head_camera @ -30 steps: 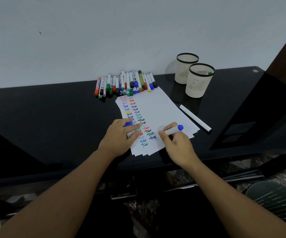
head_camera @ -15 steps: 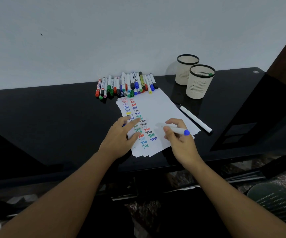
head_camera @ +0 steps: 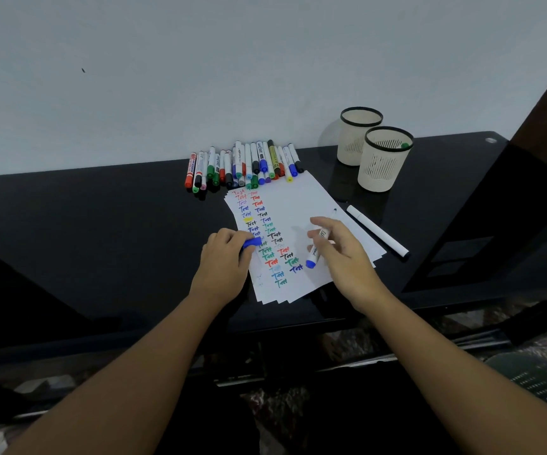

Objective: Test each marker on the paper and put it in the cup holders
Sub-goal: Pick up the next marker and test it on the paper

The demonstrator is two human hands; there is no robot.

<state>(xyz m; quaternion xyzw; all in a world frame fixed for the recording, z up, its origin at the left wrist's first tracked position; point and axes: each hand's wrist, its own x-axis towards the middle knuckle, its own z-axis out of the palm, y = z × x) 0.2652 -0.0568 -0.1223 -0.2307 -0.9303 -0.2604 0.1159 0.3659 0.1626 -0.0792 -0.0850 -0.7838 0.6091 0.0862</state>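
My right hand (head_camera: 342, 254) holds a white marker with a blue end (head_camera: 316, 249) over the stack of white paper (head_camera: 301, 208); its blue end points down at the sheet and its dark tip points away. My left hand (head_camera: 224, 262) grips the blue cap (head_camera: 252, 243) at the paper's left edge. Two columns of coloured "Test" words fill the sheet. Several capped markers (head_camera: 246, 164) lie in a row behind the paper. Two cream mesh cup holders stand at the right; the nearer cup holder (head_camera: 384, 159) shows a green marker end at its rim, the farther cup holder (head_camera: 357, 134) behind it.
A white marker with a black end (head_camera: 377, 230) lies on the black glass table (head_camera: 101, 224) right of the paper. A wall runs behind the table. A dark panel (head_camera: 511, 208) rises at the right edge.
My right hand has turned the marker over, so its blue end now points down and its tip away. My left hand has curled round the blue cap.
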